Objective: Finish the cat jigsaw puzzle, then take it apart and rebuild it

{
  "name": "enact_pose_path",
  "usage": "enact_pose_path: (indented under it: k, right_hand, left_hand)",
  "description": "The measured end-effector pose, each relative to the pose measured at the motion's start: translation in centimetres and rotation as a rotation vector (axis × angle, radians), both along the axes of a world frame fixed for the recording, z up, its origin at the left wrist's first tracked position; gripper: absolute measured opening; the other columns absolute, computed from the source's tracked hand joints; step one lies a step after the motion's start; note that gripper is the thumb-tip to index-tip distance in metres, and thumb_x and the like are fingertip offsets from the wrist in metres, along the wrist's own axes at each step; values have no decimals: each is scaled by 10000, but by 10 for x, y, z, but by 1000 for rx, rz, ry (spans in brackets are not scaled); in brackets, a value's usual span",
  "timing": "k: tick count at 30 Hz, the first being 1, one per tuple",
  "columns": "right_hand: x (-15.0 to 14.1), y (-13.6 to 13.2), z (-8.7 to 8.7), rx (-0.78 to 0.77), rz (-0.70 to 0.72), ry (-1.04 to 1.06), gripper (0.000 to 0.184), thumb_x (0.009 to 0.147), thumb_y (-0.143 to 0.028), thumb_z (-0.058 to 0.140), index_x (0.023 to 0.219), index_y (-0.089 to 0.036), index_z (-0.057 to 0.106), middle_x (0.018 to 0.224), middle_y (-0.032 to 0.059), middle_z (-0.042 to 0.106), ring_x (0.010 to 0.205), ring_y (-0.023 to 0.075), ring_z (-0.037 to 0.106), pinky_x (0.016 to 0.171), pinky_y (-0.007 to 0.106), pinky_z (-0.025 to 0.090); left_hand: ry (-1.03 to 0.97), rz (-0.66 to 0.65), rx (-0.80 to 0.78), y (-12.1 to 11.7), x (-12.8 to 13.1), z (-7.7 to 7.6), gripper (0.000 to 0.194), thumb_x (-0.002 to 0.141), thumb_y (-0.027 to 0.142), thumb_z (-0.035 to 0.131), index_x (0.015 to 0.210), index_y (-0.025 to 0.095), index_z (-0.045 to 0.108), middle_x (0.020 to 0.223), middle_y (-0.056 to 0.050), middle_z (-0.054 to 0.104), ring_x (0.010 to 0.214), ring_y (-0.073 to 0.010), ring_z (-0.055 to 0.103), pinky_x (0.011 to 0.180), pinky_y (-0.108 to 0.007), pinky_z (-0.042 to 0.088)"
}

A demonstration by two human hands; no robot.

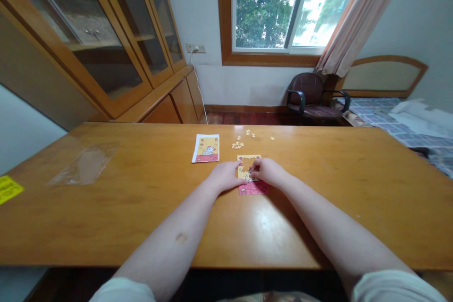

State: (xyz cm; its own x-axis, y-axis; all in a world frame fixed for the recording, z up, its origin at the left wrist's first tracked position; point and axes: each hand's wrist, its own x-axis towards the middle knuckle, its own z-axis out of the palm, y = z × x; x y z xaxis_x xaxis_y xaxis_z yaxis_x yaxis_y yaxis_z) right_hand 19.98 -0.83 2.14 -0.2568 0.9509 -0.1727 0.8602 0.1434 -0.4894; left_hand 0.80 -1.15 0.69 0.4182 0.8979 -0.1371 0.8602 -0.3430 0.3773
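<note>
A partly filled jigsaw puzzle (254, 188), yellow above and pink below, lies flat on the table in front of me. Along its left edge rests my left hand (226, 177), fingers apart, thumb and fingertips touching the border. My right hand (267, 171) is over the puzzle's right side, its fingers pinched together on what looks like a small puzzle piece (251, 170) near the gap in the middle. Several loose pieces (238, 145) lie beyond the puzzle, pale side up. Left of them is a reference picture card (206, 148) with a white cartoon animal.
A clear plastic bag (90, 165) lies on the left of the wooden table (141, 217), with a yellow label (10, 188) at the far left edge. Behind the table are a glass-door cabinet (141, 33), an office chair (311, 96) and a bed (389, 108).
</note>
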Motion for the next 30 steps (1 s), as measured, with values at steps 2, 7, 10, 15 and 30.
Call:
enact_pose_path:
  k: [2,7,10,15,30]
  right_hand:
    - [3,-5,18,58,-9,-33,142,803,-311,613,853,-226,716,828,22,720,711,147,631,604,221,414]
    - [-2,-38,49,22,19,-347,295,881,-387,480,1029,-257,699,892,106,722,824,246,666,679,303,448]
    - [-10,-60,35,-13,83,-379,397,904,-387,431,1249,-253,576,947,141,715,832,260,675,667,312,456]
    - [-16,-70,9,4,64,-343,490,917,-545,356,1270,-257,534,907,134,719,812,259,679,669,309,457]
    - [-21,-66,4,45,92,-314,639,881,-683,261,1316,-274,490,981,113,713,895,277,670,703,330,461]
  left_hand:
    - [-1,5,-1,0,0,-1,799,663,598,665,1352,236,485,1240,-108,624,1107,-304,589,878,-340,453]
    - [-7,-10,10,1,-1,-3,795,672,601,653,1355,230,486,1244,-110,621,1109,-308,588,872,-343,457]
    - [-8,-15,18,1,-2,-4,816,673,621,639,1365,222,473,1268,-114,607,1127,-315,578,882,-352,455]
    - [4,-21,13,2,-3,-3,842,663,671,613,1364,225,476,1278,-114,601,1131,-322,576,892,-364,452]
    - [51,-36,14,-1,0,3,813,697,613,594,1391,219,441,1280,-100,601,1121,-303,585,871,-336,465]
